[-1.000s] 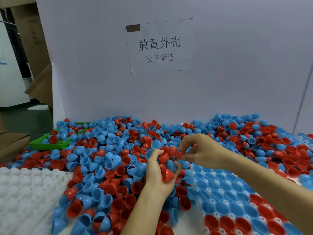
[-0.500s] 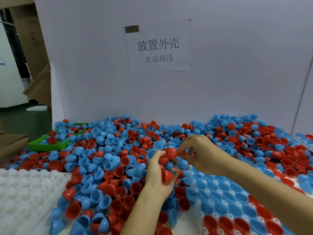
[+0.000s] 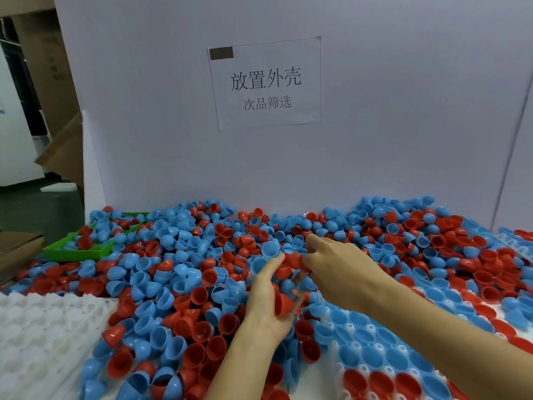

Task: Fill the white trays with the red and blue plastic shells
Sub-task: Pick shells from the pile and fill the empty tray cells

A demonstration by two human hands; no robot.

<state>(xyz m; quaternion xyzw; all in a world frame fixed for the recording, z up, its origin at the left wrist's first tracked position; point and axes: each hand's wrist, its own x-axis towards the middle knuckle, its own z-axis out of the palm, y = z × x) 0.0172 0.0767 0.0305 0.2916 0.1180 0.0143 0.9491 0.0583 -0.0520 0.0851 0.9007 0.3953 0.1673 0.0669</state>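
White backboard behind shell-heaped table (image 3: 161,368); left hand (image 3: 266,306) cupping red plastic half-shells (image 3: 284,304), right hand (image 3: 340,269) pinching another (image 3: 294,259); gathering step, probably seating in half-filled white moulded tray (image 3: 350,346) next.

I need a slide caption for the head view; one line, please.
Left hand grips red shells while right hand pinches another over the pile, a part-filled white tray below.
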